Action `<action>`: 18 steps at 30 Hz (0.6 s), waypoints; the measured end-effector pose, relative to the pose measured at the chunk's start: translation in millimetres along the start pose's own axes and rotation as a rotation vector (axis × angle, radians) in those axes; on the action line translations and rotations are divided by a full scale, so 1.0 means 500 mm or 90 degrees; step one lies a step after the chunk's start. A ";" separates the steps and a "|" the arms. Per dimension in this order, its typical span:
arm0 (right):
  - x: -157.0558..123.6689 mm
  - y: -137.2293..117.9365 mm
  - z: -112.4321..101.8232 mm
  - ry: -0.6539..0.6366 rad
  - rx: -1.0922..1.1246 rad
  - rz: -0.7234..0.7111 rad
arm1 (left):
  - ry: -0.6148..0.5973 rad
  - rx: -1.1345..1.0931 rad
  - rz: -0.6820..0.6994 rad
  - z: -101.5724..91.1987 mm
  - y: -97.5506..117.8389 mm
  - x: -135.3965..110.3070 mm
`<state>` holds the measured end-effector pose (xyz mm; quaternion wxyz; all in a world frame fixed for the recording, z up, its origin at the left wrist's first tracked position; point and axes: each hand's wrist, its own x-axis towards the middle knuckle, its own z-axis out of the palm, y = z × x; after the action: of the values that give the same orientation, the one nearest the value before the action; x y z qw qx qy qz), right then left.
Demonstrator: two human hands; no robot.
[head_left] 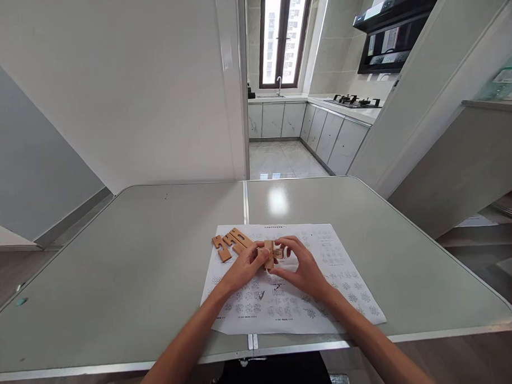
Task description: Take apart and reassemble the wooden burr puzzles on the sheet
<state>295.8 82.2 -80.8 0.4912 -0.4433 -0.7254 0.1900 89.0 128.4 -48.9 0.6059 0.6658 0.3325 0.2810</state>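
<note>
Between my two hands is a small wooden block puzzle (269,254), made of crossed notched pieces, held just over the printed sheet (351,272). My left hand (245,266) is closed on its left side, thumb across the front. Around its right end curve the fingers of my right hand (303,269), with the thumb at the lower edge; its fingertips look to be touching the wood. Loose notched wooden pieces (222,250) lie on the sheet's upper left corner, beyond my left hand. Line drawings of puzzle shapes cover the paper.
The grey-green table (128,275) has a metal seam (246,203) down its middle. A small teal bit (22,301) lies near its left edge. Past the table, a doorway opens on a kitchen with white cabinets (274,119) and a gas stove (356,101).
</note>
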 end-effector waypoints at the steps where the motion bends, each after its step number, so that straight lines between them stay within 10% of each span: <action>1: -0.001 0.000 0.001 -0.017 -0.004 0.003 | -0.001 -0.003 0.002 0.002 -0.001 0.000; 18: 0.004 -0.015 -0.002 0.030 -0.017 0.004 | 0.072 -0.012 0.026 0.004 -0.014 0.009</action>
<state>292.9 79.7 -74.0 0.5017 -0.4565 -0.7147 0.1709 92.7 131.1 -56.4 0.5862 0.6501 0.3498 0.3338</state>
